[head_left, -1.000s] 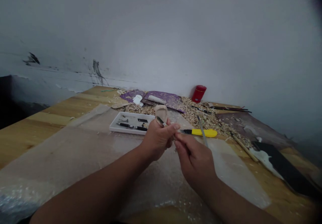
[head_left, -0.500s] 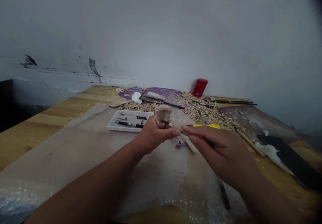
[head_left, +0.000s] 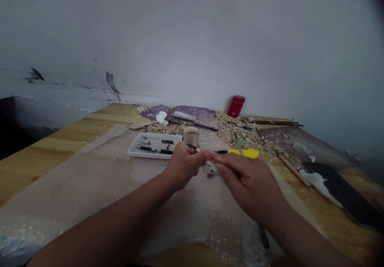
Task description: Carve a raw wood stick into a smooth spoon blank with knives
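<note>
My left hand (head_left: 183, 164) is closed round a small pale wooden piece (head_left: 191, 136) whose rounded top sticks up above the fingers. My right hand (head_left: 246, 181) is pinched on a thin carving knife; its dark blade (head_left: 192, 147) rests against the wood just above my left thumb. Both hands meet over a sheet of bubble wrap (head_left: 99, 179) on the wooden table.
A white tray (head_left: 135, 149) with small blades lies behind my left hand. A yellow utility knife (head_left: 241, 152), a heap of wood shavings (head_left: 240, 133), a red canister (head_left: 236, 106), purple sheets (head_left: 198, 115), sticks and a black slab (head_left: 342, 193) lie further back and right.
My right hand swung out to the right and came back closer to the left hand. The knife blade stayed against the wood, which the left hand turned slightly.
</note>
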{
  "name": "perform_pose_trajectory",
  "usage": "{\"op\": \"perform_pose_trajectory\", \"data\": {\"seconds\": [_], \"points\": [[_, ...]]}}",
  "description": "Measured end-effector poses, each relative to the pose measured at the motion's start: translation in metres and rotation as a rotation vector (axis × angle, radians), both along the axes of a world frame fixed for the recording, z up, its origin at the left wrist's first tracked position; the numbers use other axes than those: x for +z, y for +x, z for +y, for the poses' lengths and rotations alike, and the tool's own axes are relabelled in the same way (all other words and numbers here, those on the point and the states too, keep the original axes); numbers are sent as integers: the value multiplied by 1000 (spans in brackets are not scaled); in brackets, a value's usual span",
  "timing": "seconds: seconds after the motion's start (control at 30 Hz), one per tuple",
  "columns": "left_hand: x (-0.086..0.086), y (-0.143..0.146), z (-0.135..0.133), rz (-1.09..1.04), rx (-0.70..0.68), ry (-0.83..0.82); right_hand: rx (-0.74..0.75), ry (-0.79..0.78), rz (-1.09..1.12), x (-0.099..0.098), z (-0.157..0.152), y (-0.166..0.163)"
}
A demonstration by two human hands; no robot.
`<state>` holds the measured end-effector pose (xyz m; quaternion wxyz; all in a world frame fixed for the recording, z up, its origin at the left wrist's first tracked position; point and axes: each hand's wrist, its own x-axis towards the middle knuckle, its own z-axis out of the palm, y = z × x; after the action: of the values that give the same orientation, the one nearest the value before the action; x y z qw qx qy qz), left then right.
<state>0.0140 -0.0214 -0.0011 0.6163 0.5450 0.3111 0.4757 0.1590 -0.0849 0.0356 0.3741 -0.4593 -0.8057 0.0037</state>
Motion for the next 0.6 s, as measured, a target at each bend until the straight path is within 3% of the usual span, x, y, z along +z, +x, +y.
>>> {"op": "perform_pose_trajectory", "data": {"seconds": [0.33,0.47,0.6], "points": [[9,5,-6,-189,-17,-155,-22,99,146,-24,3,-23],[13,2,-8,-275,-58,-193,-20,-20,317,-34,5,-31],[12,-4,-4,-242,-122,-133,-63,-102,481,-29,7,-23]]}}
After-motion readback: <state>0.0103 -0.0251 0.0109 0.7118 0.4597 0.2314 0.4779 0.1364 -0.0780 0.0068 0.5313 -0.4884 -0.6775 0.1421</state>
